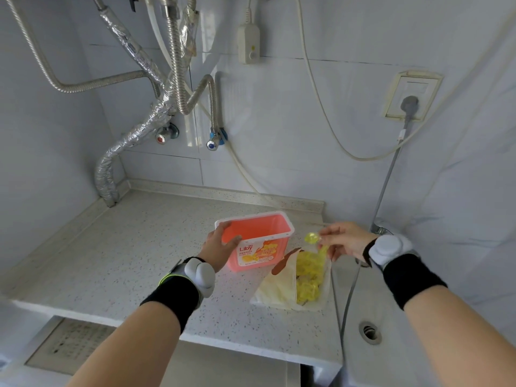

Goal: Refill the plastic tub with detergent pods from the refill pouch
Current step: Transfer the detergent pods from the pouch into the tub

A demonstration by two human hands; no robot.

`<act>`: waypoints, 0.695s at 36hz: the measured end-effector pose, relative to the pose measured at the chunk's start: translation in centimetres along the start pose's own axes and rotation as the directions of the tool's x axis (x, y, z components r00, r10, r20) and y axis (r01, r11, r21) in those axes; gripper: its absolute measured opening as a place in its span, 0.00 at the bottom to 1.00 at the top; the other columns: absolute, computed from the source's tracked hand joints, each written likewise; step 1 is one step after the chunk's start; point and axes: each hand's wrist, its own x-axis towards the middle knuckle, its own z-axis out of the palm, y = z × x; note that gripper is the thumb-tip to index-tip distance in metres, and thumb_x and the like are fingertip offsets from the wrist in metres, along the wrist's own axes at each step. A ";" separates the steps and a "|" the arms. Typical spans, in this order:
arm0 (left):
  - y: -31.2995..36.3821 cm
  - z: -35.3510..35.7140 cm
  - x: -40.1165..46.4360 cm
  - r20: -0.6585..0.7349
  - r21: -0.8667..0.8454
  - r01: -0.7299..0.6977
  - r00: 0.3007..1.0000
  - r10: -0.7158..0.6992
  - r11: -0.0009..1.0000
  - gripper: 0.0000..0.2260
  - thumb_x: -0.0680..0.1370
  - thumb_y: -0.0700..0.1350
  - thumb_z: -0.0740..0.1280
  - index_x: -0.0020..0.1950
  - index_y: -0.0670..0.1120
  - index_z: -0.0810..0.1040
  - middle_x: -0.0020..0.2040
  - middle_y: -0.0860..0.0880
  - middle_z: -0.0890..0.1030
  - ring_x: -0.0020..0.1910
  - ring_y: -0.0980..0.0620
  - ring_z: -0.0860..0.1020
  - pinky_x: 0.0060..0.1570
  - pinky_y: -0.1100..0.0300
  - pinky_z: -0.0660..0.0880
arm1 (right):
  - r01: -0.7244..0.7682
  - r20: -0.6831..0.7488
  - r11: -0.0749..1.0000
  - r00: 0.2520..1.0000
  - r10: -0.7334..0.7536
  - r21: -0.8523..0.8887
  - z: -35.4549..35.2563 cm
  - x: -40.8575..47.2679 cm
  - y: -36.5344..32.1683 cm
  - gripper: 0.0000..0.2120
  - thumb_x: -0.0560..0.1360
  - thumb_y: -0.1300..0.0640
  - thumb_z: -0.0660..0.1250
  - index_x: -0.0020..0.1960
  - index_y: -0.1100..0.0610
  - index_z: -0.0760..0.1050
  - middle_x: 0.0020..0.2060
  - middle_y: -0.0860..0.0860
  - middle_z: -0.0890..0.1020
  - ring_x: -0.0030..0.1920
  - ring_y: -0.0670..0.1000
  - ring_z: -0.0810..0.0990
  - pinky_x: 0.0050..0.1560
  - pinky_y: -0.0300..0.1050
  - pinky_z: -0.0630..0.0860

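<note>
An open pink plastic tub (268, 229) with a white rim stands on the speckled counter. My left hand (219, 245) grips its near left corner, thumb inside the rim. Just right of the tub lies the white refill pouch (279, 289), open at the top and full of yellow detergent pods (307, 277). My right hand (344, 240) hovers above the pouch mouth and pinches one yellow pod (311, 237) between its fingertips, close to the tub's right rim. I see no pods in the visible part of the tub.
A white sink (391, 317) with a drain (370, 332) lies right of the counter (139, 247). Foil-wrapped pipes (134, 141) and two valves hang on the tiled back wall. A cord runs to a wall socket (410, 96) at the upper right.
</note>
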 end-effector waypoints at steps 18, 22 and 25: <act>-0.4 0.1 0.0 0.008 -0.060 0.002 1.000 -0.001 0.998 0.21 0.77 0.53 0.63 0.69 0.56 0.65 0.67 0.43 0.67 0.63 0.40 0.71 0.65 0.42 0.69 | 0.146 -0.071 0.845 0.975 -0.212 -0.515 8.8 6.2 -4.4 0.06 0.73 0.58 0.69 0.48 0.58 0.82 0.24 0.51 0.78 0.19 0.43 0.74 0.25 0.39 0.73; -0.3 0.0 0.0 -0.053 -0.050 0.013 0.998 -0.016 0.999 0.18 0.76 0.54 0.65 0.66 0.56 0.71 0.69 0.43 0.63 0.67 0.39 0.65 0.69 0.42 0.64 | 0.176 -0.177 0.882 0.944 -0.277 -0.437 7.0 5.2 -3.9 0.08 0.74 0.57 0.67 0.43 0.61 0.80 0.26 0.50 0.77 0.21 0.45 0.72 0.22 0.37 0.68; 0.2 0.2 -0.7 -0.202 0.031 -0.003 0.979 0.009 1.000 0.16 0.75 0.53 0.67 0.62 0.54 0.75 0.66 0.46 0.60 0.68 0.43 0.60 0.70 0.48 0.60 | 0.099 -0.253 0.903 0.942 -0.220 -0.418 4.4 4.1 -2.4 0.13 0.74 0.55 0.67 0.34 0.60 0.77 0.25 0.49 0.77 0.22 0.46 0.70 0.21 0.37 0.65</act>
